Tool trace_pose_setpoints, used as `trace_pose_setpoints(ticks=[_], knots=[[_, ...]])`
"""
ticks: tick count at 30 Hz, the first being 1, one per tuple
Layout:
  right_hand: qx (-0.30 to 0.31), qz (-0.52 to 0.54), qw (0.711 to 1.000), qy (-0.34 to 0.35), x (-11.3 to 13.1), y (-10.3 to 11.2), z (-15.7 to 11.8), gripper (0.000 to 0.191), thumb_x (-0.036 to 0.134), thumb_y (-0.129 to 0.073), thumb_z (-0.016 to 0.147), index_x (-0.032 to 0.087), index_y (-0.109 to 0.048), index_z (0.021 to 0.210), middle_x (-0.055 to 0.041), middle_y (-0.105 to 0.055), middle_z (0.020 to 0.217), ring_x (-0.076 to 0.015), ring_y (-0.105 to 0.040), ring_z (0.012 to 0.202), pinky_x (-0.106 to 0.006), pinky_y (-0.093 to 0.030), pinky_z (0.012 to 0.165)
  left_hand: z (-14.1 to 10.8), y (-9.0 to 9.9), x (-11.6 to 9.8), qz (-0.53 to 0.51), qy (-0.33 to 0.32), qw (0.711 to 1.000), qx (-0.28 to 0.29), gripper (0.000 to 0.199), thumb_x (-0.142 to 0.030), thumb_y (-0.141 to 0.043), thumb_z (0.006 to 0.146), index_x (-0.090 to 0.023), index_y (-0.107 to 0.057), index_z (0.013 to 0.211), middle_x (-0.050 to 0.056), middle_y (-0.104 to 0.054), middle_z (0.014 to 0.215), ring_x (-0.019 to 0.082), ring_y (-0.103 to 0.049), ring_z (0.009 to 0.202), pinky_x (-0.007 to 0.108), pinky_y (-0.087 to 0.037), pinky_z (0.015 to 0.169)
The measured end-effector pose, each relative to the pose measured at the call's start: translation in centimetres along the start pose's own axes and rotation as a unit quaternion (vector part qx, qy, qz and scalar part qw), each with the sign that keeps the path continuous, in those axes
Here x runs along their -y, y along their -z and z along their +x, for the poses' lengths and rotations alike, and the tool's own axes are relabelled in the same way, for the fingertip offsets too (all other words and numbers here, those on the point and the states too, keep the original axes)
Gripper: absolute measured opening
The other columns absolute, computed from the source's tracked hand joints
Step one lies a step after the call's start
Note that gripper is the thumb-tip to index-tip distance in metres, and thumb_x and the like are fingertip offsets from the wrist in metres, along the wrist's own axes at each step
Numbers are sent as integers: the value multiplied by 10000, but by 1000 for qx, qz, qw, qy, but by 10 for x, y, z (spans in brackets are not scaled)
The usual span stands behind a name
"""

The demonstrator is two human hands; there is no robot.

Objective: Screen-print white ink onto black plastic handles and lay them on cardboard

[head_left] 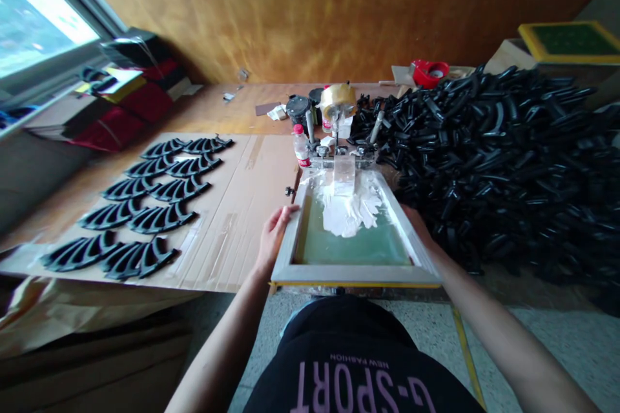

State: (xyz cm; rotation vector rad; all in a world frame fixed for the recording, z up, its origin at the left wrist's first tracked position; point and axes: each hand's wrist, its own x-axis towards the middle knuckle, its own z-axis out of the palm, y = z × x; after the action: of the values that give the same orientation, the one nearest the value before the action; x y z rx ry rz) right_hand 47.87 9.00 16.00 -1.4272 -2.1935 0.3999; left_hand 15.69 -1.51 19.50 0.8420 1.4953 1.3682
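Note:
My left hand (276,237) grips the left side of a wooden screen-printing frame (353,275), with its fingers over the rail. My right hand (416,222) holds the right rail, its fingers partly hidden behind the wood. Inside the frame lies a green mesh (356,245), smeared with a thick mass of white ink (346,211). A clear plastic squeegee (344,175) stands upright in the ink at the far end. Metal hinge clamps (341,151) hold that end of the frame.
Rows of black fan-shaped plastic parts (138,206) lie on flattened cardboard (232,239) to the left. A large heap of black plastic parts (484,155) fills the right. A bottle (301,146) and a tape roll (338,100) stand beyond the clamps, before a wooden wall.

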Motion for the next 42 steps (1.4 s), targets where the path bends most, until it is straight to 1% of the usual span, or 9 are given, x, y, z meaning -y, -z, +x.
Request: trace_pose_setpoints(ticks=[5, 9, 13, 18, 23, 27, 32, 38, 42], knots=[[-82, -4, 994, 66, 38, 5, 55, 465, 246, -642, 833, 159, -585, 1286, -150, -532, 1380, -270, -556, 1194, -415, -481, 989, -7, 4, 64, 54, 66, 996, 14, 724, -513, -644, 795, -242, -441, 1435, -7, -653, 796, 120, -581, 630, 212, -435, 556], [56, -89, 986, 129, 87, -25, 78, 390, 216, -677, 814, 154, -589, 1189, -138, -622, 1208, -268, -560, 1117, -376, -464, 943, 4, 2, 89, 103, 65, 993, 3, 740, -500, -627, 796, -215, -421, 1447, 4, -651, 803, 128, -588, 646, 229, -447, 577], [161, -160, 966, 123, 91, -43, 54, 120, 181, -564, 886, 174, -620, 992, -78, -683, 935, -200, -615, 869, -273, -446, 740, 9, 5, 98, 115, 55, 992, 17, 668, -516, -599, 807, -172, -506, 1372, 18, -650, 805, 146, -601, 706, 242, -460, 619], [197, -147, 920, 306, 77, -30, -3, 193, 74, -460, 900, 159, -633, 906, -73, -659, 889, -180, -583, 820, -268, -387, 656, 8, 6, 105, 147, 51, 988, 3, 614, -503, -561, 837, -167, -529, 1349, 29, -658, 813, 144, -575, 689, 237, -433, 593], [203, -83, 917, 332, 73, -21, -3, 101, 99, -566, 843, 179, -624, 821, -34, -632, 819, -160, -546, 763, -257, -359, 632, 10, 5, 107, 132, 48, 990, -8, 596, -502, -585, 811, -161, -565, 1300, 23, -652, 786, 142, -574, 669, 236, -428, 583], [116, -111, 936, 314, 75, -34, -7, 167, 77, -498, 882, 165, -638, 898, -67, -631, 869, -186, -540, 839, -274, -375, 659, 9, 5, 104, 124, 56, 991, -12, 639, -523, -599, 795, -165, -542, 1321, 25, -651, 806, 143, -585, 684, 235, -441, 588], [137, -76, 932, 327, 78, -35, -15, 91, 137, -560, 882, 175, -642, 886, -52, -646, 851, -179, -566, 827, -266, -410, 678, 5, 2, 91, 98, 76, 992, -8, 685, -531, -647, 751, -170, -535, 1322, 24, -665, 790, 140, -596, 656, 228, -444, 565], [54, -55, 988, 137, 90, -3, 74, 562, 357, -684, 845, 266, -507, 1371, -59, -678, 1051, -195, -628, 862, -290, -468, 757, -8, 5, 43, 61, 79, 995, 7, 689, -558, -648, 770, -241, -499, 1364, -13, -651, 742, 111, -560, 563, 203, -404, 492], [-55, -47, 997, 8, 45, 36, 103, 464, 437, -526, 924, 211, -552, 1329, -76, -687, 1004, -208, -641, 840, -313, -473, 760, -2, 0, -9, 4, 32, 999, 8, 566, -669, -482, 841, -200, -655, 1107, 18, -667, 771, 108, -549, 545, 216, -407, 466]])
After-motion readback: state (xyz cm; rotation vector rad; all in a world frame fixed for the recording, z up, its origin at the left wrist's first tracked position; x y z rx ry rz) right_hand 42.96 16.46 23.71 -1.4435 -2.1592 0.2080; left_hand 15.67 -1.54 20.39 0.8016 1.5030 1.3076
